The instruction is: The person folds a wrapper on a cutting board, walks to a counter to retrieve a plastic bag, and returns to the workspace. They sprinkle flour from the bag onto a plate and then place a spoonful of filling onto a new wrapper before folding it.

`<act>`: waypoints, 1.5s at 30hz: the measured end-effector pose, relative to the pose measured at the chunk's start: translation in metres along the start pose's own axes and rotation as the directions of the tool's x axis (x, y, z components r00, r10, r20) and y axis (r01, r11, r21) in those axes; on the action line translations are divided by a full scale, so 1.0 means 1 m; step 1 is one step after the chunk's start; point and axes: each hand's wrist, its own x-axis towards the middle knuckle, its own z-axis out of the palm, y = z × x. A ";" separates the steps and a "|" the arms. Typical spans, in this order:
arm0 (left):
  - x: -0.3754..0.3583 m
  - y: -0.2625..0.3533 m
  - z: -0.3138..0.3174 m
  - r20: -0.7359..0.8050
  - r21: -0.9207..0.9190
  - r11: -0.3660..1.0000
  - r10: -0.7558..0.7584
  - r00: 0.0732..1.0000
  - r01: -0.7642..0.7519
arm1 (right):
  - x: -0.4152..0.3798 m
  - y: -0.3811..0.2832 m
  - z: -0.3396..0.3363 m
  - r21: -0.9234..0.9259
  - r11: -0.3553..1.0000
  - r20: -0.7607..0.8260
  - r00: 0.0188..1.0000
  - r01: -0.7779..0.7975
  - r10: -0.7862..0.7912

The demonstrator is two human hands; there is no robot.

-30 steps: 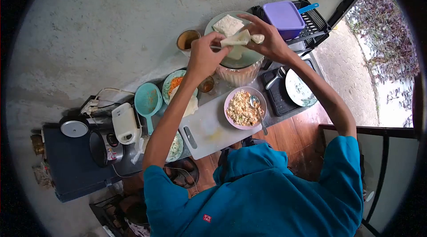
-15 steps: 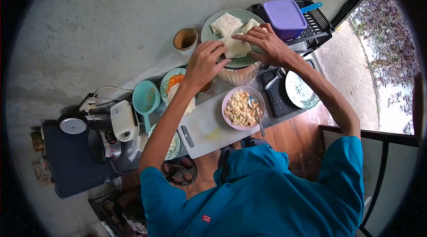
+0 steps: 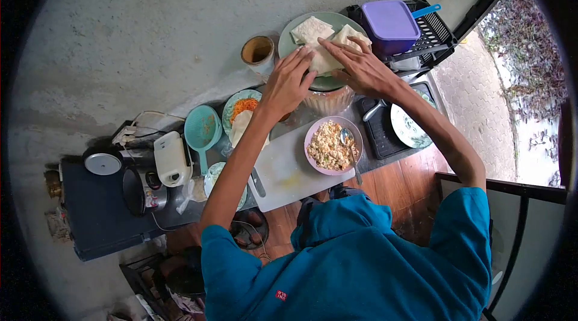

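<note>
A green plate [image 3: 287, 39] at the top centre holds several folded white wrapper pieces, one [image 3: 312, 29] at the back left and another [image 3: 351, 36] at the right. My left hand [image 3: 290, 80] rests its extended fingers on the left side of the front wrapper [image 3: 325, 63]. From the right, my right hand [image 3: 363, 70] lays outstretched fingers over the same wrapper, its fingertips near those of my left hand. Nearer my body, a pink bowl [image 3: 308, 158] of chopped filling with a spoon [image 3: 350, 147] sits on the white cutting board [image 3: 280, 191].
Left of the board are plates, one with shredded orange food [image 3: 245, 106], a green strainer [image 3: 201, 129] and a white appliance [image 3: 171, 158]. A brown-rimmed cup [image 3: 258, 51] stands beside the green plate. At right are a purple-lidded container [image 3: 390, 20], a black rack and a patterned plate [image 3: 409, 128].
My hands have drawn closer together and their fingers lie flatter over the front wrapper. More of the right-hand wrapper shows. The whole view has shifted slightly.
</note>
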 end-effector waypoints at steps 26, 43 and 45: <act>-0.001 0.043 0.004 -0.010 0.101 0.992 0.071 0.997 -0.070 | -0.094 -0.068 -0.008 0.430 0.850 -0.375 0.796 -0.305 0.475; -0.297 0.057 0.048 -0.246 -0.623 0.438 -0.896 0.369 0.648 | -0.114 -0.204 0.167 0.708 0.200 0.463 0.659 -0.678 0.593; -0.327 0.029 0.044 -0.225 -0.543 0.434 -0.900 0.373 0.719 | -0.110 -0.198 0.218 0.749 0.231 0.450 0.733 -0.620 0.509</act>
